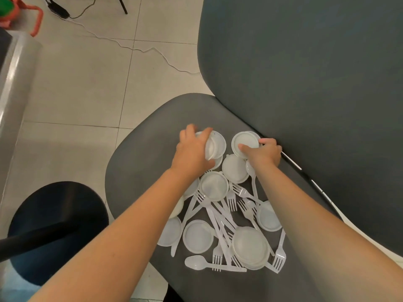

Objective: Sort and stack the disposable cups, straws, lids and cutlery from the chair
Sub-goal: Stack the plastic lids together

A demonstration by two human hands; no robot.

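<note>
A dark grey chair seat [139, 162] carries a heap of white plastic ware. Several round translucent lids lie scattered, among them a lid [213, 185] in the middle and a small stack of lids [250, 247] near the front. White forks [280, 256] and a spoon [196, 262] lie crossed between them. My left hand [192, 151] grips a few lids [214, 146] held on edge at the far side of the heap. My right hand [266, 152] pinches another lid [245, 141] close to the backrest. No cups or straws are visible.
The chair's tall dark backrest [305, 73] rises right behind the heap. A round black stool [56, 227] stands at the left front. A white cable [152, 51] runs over the tiled floor. A metal-edged surface [15, 94] borders the left.
</note>
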